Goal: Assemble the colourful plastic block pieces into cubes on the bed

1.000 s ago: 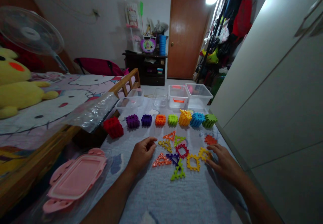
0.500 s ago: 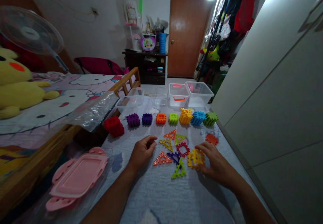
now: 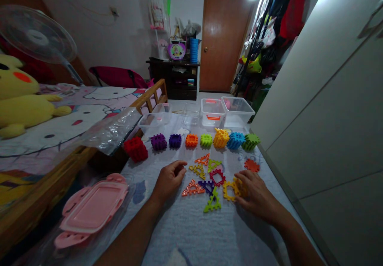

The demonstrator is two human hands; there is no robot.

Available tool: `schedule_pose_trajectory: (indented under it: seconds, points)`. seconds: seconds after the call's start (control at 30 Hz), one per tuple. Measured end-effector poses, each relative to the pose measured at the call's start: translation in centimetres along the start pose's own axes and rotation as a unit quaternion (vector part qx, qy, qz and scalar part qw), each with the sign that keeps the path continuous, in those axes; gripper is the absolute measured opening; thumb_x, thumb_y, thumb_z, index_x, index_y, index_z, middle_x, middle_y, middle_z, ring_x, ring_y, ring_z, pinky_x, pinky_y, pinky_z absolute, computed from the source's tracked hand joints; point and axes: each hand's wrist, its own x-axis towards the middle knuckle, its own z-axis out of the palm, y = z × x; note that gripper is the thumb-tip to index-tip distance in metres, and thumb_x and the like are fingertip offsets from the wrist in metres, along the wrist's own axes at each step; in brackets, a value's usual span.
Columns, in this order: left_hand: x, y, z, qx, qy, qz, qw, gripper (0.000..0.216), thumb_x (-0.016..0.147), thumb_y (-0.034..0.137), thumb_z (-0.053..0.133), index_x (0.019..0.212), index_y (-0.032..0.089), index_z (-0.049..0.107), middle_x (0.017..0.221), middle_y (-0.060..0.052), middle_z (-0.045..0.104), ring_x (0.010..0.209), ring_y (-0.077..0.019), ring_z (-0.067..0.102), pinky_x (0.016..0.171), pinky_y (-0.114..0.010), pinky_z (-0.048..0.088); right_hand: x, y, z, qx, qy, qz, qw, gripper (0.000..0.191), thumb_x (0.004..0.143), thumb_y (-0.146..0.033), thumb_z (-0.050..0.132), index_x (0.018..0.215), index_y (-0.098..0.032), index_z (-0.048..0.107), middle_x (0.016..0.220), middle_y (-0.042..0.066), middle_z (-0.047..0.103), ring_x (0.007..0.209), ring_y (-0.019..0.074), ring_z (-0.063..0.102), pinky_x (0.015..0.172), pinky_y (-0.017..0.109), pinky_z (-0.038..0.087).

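My right hand (image 3: 254, 190) has its thumb and fingers around a yellow toothed building piece (image 3: 240, 187), which it partly hides. Just left of that, a yellow square frame piece (image 3: 229, 191) lies on the cloth. My left hand (image 3: 170, 180) rests with loosely curled fingers and a gap at the thumb, holding nothing. Between the hands lie a crimson frame piece (image 3: 217, 177), a dark purple triangle (image 3: 207, 187), a yellow triangle (image 3: 198, 171), orange triangles (image 3: 193, 188) and lime triangles (image 3: 212, 203), all with toothed edges.
Stacked pieces stand in a row by colour, from a red stack (image 3: 136, 149) to a green stack (image 3: 251, 141). Behind are clear plastic bins (image 3: 237, 112). An orange-red piece (image 3: 251, 165) lies at the right, a pink lid (image 3: 94, 210) at the left. A wardrobe (image 3: 335, 118) borders the right.
My right hand has shifted slightly right, drawing one yellow piece away from the yellow frame beside it. My left hand has stayed in place. The view has turned a little.
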Motion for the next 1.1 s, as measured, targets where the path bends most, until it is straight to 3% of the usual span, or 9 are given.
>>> schedule_pose_trajectory:
  seconds: [0.07,0.2,0.43,0.53,0.7,0.8,0.97,1.1]
  points:
    - [0.0,0.1,0.0,-0.002,0.001,0.0,1.0,0.03,0.078,0.035,0.058,0.098,0.017,0.07,0.079,-0.002,0.07,0.073,-0.0165,0.064,0.07,-0.026,0.049,0.3,-0.6,0.4,0.005,-0.01,-0.012,1.0,0.05,0.074,-0.031,0.067,0.122,-0.022,0.058,0.128,0.012,0.053,0.118,0.0304,0.046,0.103,0.047,0.037]
    - [0.0,0.3,-0.2,0.002,0.0,-0.008,1.0,0.029,0.077,0.034,0.057,0.097,0.017,0.07,0.078,-0.002,0.07,0.07,-0.016,0.063,0.067,-0.025,0.048,0.8,-1.7,1.0,-0.005,-0.028,-0.002,1.0,0.034,0.072,-0.027,0.069,0.106,-0.021,0.065,0.122,0.011,0.055,0.112,0.0304,0.048,0.098,0.046,0.039]
    - [-0.2,0.5,-0.2,0.018,-0.006,0.005,1.0,0.029,0.079,0.034,0.056,0.098,0.017,0.07,0.082,-0.003,0.071,0.074,-0.0167,0.064,0.07,-0.026,0.048,0.0,-3.3,0.8,0.076,0.017,-0.054,0.996,0.039,0.077,-0.032,0.065,0.114,-0.02,0.059,0.118,0.012,0.053,0.111,0.0289,0.046,0.099,0.046,0.037]
    - [-0.1,0.6,-0.2,0.021,-0.005,0.003,1.0,0.028,0.079,0.034,0.056,0.097,0.017,0.07,0.08,-0.002,0.07,0.071,-0.0161,0.063,0.068,-0.026,0.047,-0.8,-4.1,0.3,0.108,-0.013,-0.06,0.992,0.036,0.076,-0.026,0.062,0.111,-0.019,0.059,0.111,0.011,0.056,0.105,0.0257,0.05,0.094,0.04,0.041]
    - [0.0,0.4,-0.2,0.02,-0.005,0.003,1.0,0.029,0.078,0.033,0.057,0.097,0.016,0.07,0.077,-0.002,0.069,0.068,-0.0155,0.062,0.065,-0.025,0.046,-2.6,-5.3,-1.0,0.103,-0.11,-0.044,0.988,0.014,0.082,-0.03,0.058,0.089,-0.02,0.065,0.092,0.007,0.06,0.089,0.0214,0.054,0.082,0.033,0.044]
    - [0.0,0.3,-0.1,0.018,-0.006,0.009,1.0,0.029,0.078,0.033,0.057,0.097,0.016,0.07,0.077,-0.002,0.069,0.068,-0.0156,0.062,0.066,-0.026,0.047,-3.2,-5.4,-1.3,0.107,-0.127,-0.063,0.984,0.021,0.09,-0.03,0.05,0.081,-0.019,0.065,0.086,0.006,0.06,0.084,0.0194,0.056,0.078,0.031,0.043]
    - [0.0,0.3,0.0,0.012,-0.006,0.006,1.0,0.03,0.077,0.033,0.057,0.097,0.016,0.07,0.074,-0.002,0.068,0.067,-0.0154,0.061,0.064,-0.025,0.046,-2.6,-4.3,-0.3,0.101,-0.103,-0.051,0.988,0.032,0.097,-0.026,0.037,0.079,-0.019,0.063,0.082,0.005,0.061,0.079,0.0181,0.057,0.075,0.031,0.044]
    - [-0.1,0.3,0.0,0.005,-0.006,0.004,1.0,0.03,0.077,0.034,0.057,0.097,0.016,0.07,0.072,-0.001,0.066,0.066,-0.0149,0.06,0.063,-0.025,0.046,-2.0,-3.5,0.8,0.059,-0.014,-0.02,0.998,0.02,0.093,-0.023,0.044,0.096,-0.018,0.063,0.098,0.009,0.061,0.095,0.0228,0.056,0.087,0.037,0.045]
